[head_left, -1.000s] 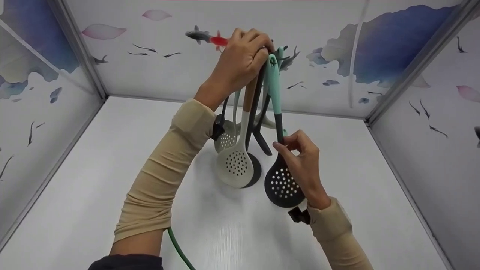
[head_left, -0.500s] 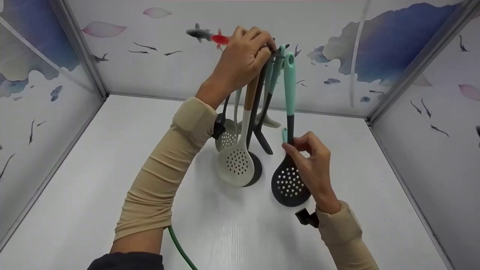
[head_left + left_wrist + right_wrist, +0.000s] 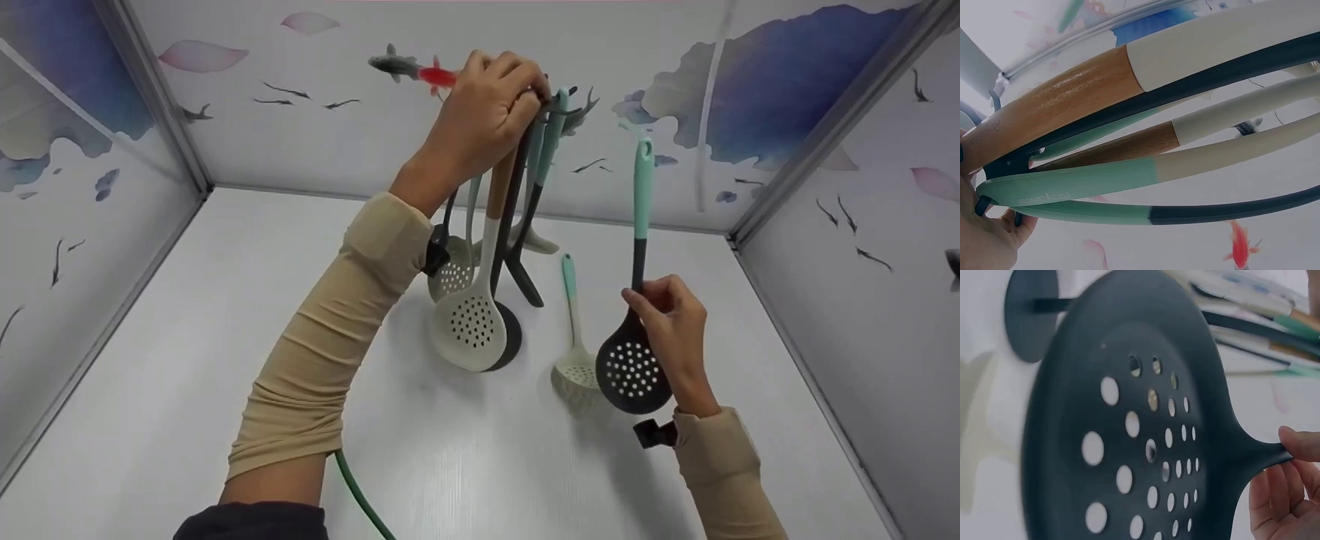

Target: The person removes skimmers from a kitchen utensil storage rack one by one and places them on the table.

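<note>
A black skimmer (image 3: 634,375) with a mint handle is upright in the air on the right. My right hand (image 3: 675,330) pinches its neck between thumb and fingers; in the right wrist view the perforated skimmer bowl (image 3: 1145,439) fills the middle. My left hand (image 3: 491,105) grips the top of a dark utensil stand (image 3: 1008,166) with hooks, partly hidden behind the hand. From the stand hang several utensils, among them a white skimmer (image 3: 471,330) with a brown handle and a black-ended utensil (image 3: 525,281) with a mint handle.
A cream skimmer (image 3: 576,371) with a mint handle lies on the white table (image 3: 450,465), left of the held one. The stand's round black base (image 3: 512,341) shows behind the hanging white skimmer. Printed panels enclose the table. A green cable (image 3: 360,499) runs near the front.
My right hand has carried the black skimmer off the stand and to the right, its handle now apart from the hooks. The cream skimmer has come into sight. My left hand stays put.
</note>
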Tool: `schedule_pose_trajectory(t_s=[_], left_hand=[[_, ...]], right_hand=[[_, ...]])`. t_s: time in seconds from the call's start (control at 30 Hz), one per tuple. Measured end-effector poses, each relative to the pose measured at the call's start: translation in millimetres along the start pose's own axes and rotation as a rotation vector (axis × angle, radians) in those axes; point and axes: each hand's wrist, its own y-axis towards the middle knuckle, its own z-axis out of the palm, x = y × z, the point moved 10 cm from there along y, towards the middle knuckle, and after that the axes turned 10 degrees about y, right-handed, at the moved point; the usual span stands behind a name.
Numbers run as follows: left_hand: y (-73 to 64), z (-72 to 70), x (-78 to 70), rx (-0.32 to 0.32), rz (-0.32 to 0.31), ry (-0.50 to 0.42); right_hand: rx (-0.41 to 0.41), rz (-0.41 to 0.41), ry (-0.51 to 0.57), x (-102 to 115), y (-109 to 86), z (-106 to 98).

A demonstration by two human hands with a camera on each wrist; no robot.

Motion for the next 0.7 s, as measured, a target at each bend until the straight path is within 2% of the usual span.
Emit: schedule_pose_trajectory(t_s=[0.17, 0.27, 0.4, 0.57, 0.7], left_hand=[[1.1, -0.2, 0.0, 0.0, -0.005, -0.008], [0.9, -0.6, 0.6, -0.004, -0.007, -0.009], [0.1, 0.7, 0.9, 0.003, -0.013, -0.012], [0.5, 1.5, 0.5, 0.006, -0.013, -0.012], [0.5, 0.4, 0.4, 0.002, -0.012, -0.011]], right_hand=[[-0.014, 0.206, -0.075, -70.8, 10.8, -23.6], [0.008, 0.297, -0.143, -101.4, 12.8, -29.6], [0.026, 0.359, -0.199, -133.7, 11.5, -34.1], [0.049, 0.433, -0.191, -169.8, 7.4, -35.6], [0.081, 0.505, -0.193, -190.4, 4.4, -32.2]])
